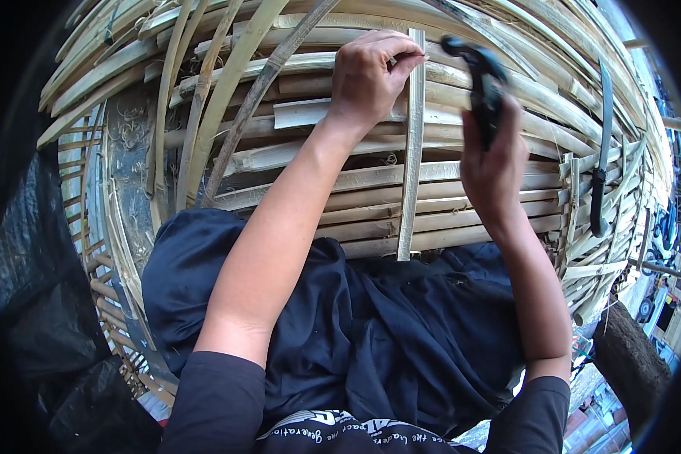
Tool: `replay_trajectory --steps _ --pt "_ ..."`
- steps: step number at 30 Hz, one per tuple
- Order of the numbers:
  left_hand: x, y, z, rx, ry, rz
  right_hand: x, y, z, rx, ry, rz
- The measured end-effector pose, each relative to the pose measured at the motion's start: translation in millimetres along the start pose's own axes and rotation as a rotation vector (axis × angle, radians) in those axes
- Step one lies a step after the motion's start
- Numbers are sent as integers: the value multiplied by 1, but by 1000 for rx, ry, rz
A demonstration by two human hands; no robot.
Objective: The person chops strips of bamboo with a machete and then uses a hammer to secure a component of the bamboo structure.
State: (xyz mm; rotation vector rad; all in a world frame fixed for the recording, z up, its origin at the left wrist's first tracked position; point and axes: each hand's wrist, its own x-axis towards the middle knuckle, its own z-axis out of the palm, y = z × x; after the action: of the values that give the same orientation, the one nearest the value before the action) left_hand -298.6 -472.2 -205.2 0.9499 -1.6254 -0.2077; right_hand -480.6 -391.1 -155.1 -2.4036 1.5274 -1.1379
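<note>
My left hand (374,72) is closed in a pinch at the edge of an upright bamboo strip (414,151), near its far end. Whatever sits between thumb and forefinger is too small to make out. To the right, my right hand (495,159) grips a dark hammer (483,76) by its handle, raised beside the strip with its head pointing away from me. Slight blur softens the hammer and fingers. Beneath the strip, split bamboo slats (348,180) run crosswise, side by side with narrow gaps.
A long knife (602,151) with a black handle lies on the slats at far right. Several loose bamboo strips (238,121) slant across the left side. Black plastic sheeting (49,287) hangs at far left; a thick log (632,363) stands at lower right.
</note>
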Motion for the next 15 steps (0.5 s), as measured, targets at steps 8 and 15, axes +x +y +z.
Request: replay_trajectory --steps 8,15 --pt "-3 0 0 -11 -15 -14 -7 0 6 11 129 -46" --pt "-3 0 -1 19 -13 5 0 2 3 54 192 -8"
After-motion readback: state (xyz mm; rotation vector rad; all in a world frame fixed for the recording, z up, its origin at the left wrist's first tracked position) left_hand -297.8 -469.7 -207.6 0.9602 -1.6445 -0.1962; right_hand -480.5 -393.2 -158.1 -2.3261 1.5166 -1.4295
